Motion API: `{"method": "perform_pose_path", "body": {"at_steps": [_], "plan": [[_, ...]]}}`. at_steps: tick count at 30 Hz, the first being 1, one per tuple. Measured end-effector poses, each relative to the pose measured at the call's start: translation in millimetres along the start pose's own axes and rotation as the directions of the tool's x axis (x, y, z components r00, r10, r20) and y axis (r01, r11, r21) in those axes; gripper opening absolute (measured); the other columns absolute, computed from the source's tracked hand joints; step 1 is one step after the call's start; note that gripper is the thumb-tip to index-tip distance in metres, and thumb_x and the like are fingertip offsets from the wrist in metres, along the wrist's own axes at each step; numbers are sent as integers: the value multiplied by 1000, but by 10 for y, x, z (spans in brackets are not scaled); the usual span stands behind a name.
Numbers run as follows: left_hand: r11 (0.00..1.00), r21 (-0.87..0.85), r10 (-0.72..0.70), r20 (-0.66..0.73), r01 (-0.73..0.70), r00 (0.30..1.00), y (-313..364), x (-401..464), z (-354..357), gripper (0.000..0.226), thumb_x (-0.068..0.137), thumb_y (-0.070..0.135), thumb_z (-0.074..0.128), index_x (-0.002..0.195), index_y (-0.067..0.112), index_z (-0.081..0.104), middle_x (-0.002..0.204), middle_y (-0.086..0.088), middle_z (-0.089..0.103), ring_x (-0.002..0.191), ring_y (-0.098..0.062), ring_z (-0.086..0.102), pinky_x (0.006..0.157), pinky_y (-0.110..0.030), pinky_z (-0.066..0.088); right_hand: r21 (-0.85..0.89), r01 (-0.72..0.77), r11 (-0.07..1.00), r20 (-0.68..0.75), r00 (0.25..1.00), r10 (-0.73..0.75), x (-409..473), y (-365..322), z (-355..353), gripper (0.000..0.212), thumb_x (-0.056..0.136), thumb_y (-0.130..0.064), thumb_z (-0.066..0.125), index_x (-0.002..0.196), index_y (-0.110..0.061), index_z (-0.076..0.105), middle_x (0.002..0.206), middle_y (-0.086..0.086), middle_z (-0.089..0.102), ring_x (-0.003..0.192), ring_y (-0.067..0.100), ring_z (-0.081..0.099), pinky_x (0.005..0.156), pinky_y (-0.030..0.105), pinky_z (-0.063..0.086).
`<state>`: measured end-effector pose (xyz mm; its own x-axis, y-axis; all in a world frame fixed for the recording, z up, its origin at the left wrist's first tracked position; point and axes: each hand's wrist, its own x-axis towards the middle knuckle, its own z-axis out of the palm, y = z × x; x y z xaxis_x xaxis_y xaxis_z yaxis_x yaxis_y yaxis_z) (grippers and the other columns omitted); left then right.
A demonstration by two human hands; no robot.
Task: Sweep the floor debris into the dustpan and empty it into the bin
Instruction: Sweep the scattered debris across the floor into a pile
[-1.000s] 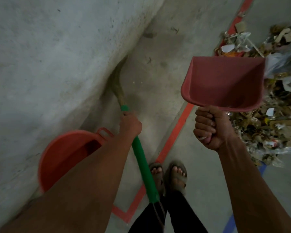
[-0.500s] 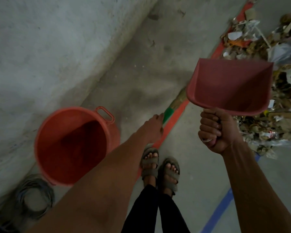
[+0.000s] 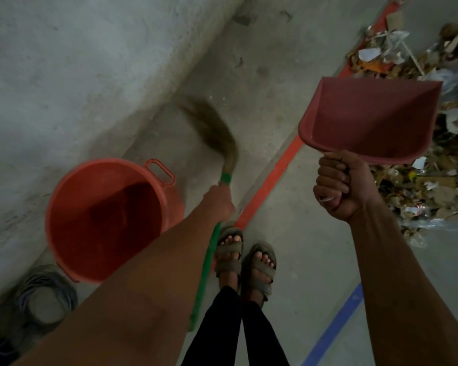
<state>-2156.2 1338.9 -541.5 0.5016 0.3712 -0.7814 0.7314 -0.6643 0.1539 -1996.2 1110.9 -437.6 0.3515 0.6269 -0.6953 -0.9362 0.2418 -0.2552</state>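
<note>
Since half a second ago, broom (image 3: 209, 133) bristles have swung out ahead, blurred, beside the wall (image 3: 77, 62). Cable coil (image 3: 45, 297) lies lower left. Orange bin (image 3: 103, 220) stands on the floor against the wall. Left hand (image 3: 220, 202) grips the green broom handle, fingers clamped. Right hand (image 3: 339, 188) grips the red dustpan (image 3: 368, 120), fingers clamped on its handle, pan raised. Debris pile (image 3: 434, 180) lies far right, beyond the red floor line (image 3: 270, 180).

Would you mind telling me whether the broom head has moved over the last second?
Yes. The broom head has swung from the wall's base out to the red floor line and back towards the wall.
</note>
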Motion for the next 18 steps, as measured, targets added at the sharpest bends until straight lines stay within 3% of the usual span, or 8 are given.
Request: {"method": "perform_pose_path", "body": {"at_steps": [4, 8, 14, 18], "plan": [[947, 49, 311, 119, -319, 943, 91, 66, 49, 68, 91, 22, 60, 153, 18, 34, 130, -16, 56, 115, -37, 61, 94, -49, 54, 43, 4, 999, -12, 1000, -4, -76, -15, -119, 41, 99, -22, 40, 60, -26, 32, 45, -11, 14, 28, 9, 21, 35, 20, 11], [900, -23, 436, 24, -435, 900, 244, 115, -172, 79, 88, 21, 67, 157, 22, 30, 139, -14, 53, 121, -36, 57, 98, -44, 51, 60, 22, 998, -32, 999, -20, -148, -85, -160, 41, 100, -22, 38, 59, -26, 32, 43, -11, 17, 29, 9, 17, 35, 20, 10], [954, -86, 260, -234, -286, 937, 407, 379, -596, 87, 91, 24, 67, 162, 14, 18, 152, -20, 40, 130, -41, 50, 106, -45, 45, 144, 41, 989, 3, 999, -42, -49, -272, -94, 41, 100, -23, 36, 59, -25, 34, 44, -11, 15, 33, 10, 9, 35, 20, 11], [988, -120, 67, -213, -94, 975, 710, 734, -870, 81, 96, 24, 61, 161, 5, 16, 148, -23, 40, 130, -40, 50, 108, -43, 46, 192, 37, 981, 32, 999, -44, 133, -375, -87, 42, 101, -22, 35, 59, -24, 35, 41, -10, 24, 33, 8, 11, 37, 21, 9]]}}
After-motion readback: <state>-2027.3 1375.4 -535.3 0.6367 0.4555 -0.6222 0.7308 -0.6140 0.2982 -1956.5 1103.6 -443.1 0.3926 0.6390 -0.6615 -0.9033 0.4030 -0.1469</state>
